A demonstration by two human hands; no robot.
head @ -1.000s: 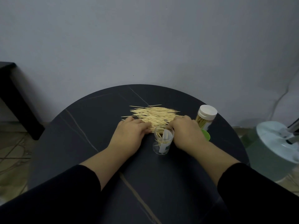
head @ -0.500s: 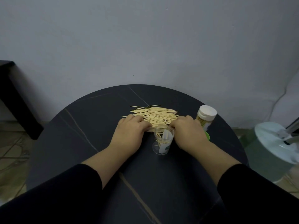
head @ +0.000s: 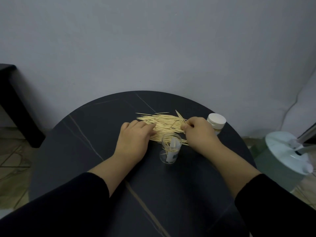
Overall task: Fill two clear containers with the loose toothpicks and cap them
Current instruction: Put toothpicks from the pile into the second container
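Right hand [head: 200, 134]: grip pinched on few toothpicks [head: 179, 116], their tips angled up above pile's right end. Left hand [head: 135, 139]: palm down, fingertips on toothpick pile [head: 162, 123] at its left edge; whether grip holds any sticks, cannot tell. Open clear container [head: 171, 147] upright between both hands, few sticks inside. 2nd container [head: 216, 121], white-capped, just behind right hand. All on dark round surface [head: 85, 134].

You had no text you could read here: the pale label [head: 173, 146] on the small clear plastic container [head: 168, 158] was too blurred to make out, and the white-capped clear jar [head: 216, 120] showed no legible lettering.
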